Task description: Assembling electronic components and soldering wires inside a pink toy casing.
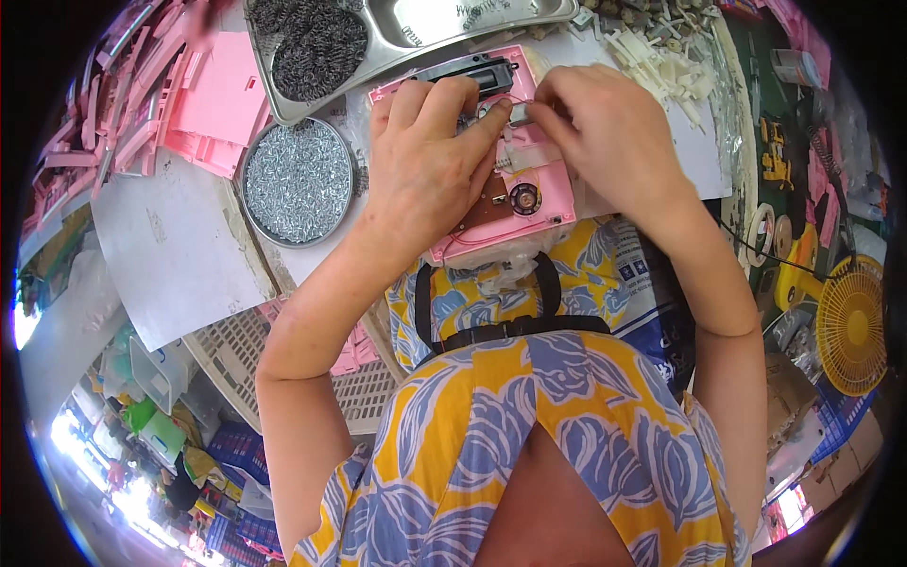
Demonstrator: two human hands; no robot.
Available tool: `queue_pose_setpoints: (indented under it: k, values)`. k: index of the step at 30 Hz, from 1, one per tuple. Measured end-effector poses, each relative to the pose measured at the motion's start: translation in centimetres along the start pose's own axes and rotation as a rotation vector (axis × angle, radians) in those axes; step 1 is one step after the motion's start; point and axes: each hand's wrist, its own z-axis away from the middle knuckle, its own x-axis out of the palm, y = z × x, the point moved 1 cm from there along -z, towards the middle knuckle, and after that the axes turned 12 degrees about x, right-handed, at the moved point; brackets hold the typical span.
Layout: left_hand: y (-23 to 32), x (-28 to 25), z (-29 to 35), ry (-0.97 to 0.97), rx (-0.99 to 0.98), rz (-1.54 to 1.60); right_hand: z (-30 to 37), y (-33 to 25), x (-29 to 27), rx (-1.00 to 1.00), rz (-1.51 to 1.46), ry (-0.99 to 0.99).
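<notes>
Your two hands meet over the pink plastic housing (529, 203), which lies flat at the near edge of the table, its open back up, long axis running away from you. Your left hand (425, 165) lies palm down across the housing's left half, fingers curled, thumb stretched right to the small metal part (518, 113) near the far end. Your right hand (605, 132) comes in from the right, fingertips pinched on that same part, so both hands are on it and neither is nearer. Just toward you from the fingers sit the brown circuit board (487, 210) and the little round speaker (524, 198). Both wrists are bent down, forearms angled inward from below. Left of you, the round tin of screws (298, 180) and the steel tray of springs (316, 47).
</notes>
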Motion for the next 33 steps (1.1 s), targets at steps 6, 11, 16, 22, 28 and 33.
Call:
queue_pose_setpoints:
  k: [6,11,16,22,28,33]
  values:
    - [0.0,0.2,0.0,0.023,-0.013,0.040,0.3,2.5,0.2,0.478,-0.698,-0.385]
    - [0.1,0.1,0.0,0.026,-0.015,0.033,-0.3,2.0,0.0,0.469,-0.586,-0.363]
    - [0.1,0.2,0.3,0.039,-0.026,0.049,-0.2,0.9,0.1,0.408,-0.450,-0.246]
    - [-0.9,-1.3,1.0,-0.003,0.021,0.065,0.1,0.3,0.6,0.411,-0.432,-0.192]
    - [-1.3,-2.2,1.2,-0.069,0.098,0.019,0.6,1.1,0.4,0.493,-0.640,-0.334]
    - [-1.1,-2.5,0.8,-0.296,0.297,-0.016,0.7,4.7,-2.7,0.519,-0.844,-0.297]
